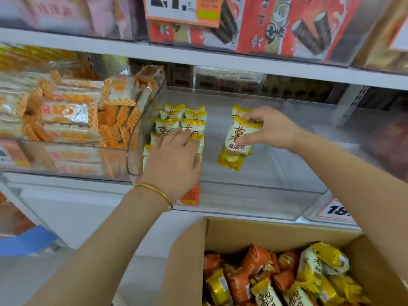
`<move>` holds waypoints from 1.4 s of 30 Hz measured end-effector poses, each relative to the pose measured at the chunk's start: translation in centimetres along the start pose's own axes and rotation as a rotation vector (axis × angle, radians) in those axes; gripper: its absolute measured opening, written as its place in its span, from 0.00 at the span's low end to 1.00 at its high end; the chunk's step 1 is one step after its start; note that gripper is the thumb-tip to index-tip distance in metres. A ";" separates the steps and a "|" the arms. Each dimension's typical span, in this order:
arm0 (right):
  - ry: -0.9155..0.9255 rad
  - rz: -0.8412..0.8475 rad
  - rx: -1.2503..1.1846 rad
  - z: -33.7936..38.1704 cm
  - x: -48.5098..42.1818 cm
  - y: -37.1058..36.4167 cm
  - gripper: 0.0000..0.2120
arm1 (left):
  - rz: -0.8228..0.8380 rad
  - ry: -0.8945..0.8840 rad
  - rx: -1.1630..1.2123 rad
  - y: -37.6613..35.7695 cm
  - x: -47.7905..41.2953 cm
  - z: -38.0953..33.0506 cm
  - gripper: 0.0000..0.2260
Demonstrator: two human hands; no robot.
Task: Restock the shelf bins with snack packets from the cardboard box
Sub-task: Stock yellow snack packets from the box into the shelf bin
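Yr R hand (271, 129) pinches yellow pkt (238, 142); L hand (174, 160) flat on pkt rows (191, 120); orange-pkt bin (132, 151) adj.; cardboard box (242, 230) below.

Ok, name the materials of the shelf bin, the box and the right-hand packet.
Shelf bin: clear, glossy rigid plastic, likely acrylic; contents show through.
Cardboard box: matte brown cardboard, folded flap.
Snack packet in the right hand: glossy printed film, probably plastic; crimped ends.

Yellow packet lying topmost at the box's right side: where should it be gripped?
Pinch the yellow packet across its puffy middle, from above: it lies uppermost and uncovered, and the cardboard box wall crowds its right.
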State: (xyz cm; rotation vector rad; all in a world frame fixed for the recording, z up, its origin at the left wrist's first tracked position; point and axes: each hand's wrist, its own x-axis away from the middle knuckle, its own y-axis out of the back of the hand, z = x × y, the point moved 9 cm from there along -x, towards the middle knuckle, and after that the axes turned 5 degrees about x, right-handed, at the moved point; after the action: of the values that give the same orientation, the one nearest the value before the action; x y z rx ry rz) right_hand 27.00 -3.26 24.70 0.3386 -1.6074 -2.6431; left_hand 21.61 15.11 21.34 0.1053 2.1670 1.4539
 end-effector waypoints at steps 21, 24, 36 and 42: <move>-0.182 0.045 -0.287 -3.0 -7.0 -6.9 0.25 | 0.076 -0.011 -0.046 -1.2 0.2 0.3 0.38; -0.121 0.039 -0.222 -1.3 -7.4 -7.3 0.24 | 0.079 -0.016 -0.046 -1.2 0.3 0.3 0.37; -0.347 -0.106 -0.347 -3.2 -6.4 -7.6 0.29 | 0.079 0.002 -0.050 -1.3 0.1 0.5 0.38; -0.570 -0.136 -0.529 -3.1 -6.3 -10.4 0.20 | 0.090 0.001 -0.059 -1.4 0.1 0.5 0.38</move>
State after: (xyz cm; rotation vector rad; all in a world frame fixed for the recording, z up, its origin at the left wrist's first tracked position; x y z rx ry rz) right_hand 34.67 -0.25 15.21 -0.3682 -0.8919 -3.3214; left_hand 22.05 14.95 19.97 0.1833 2.1424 1.5668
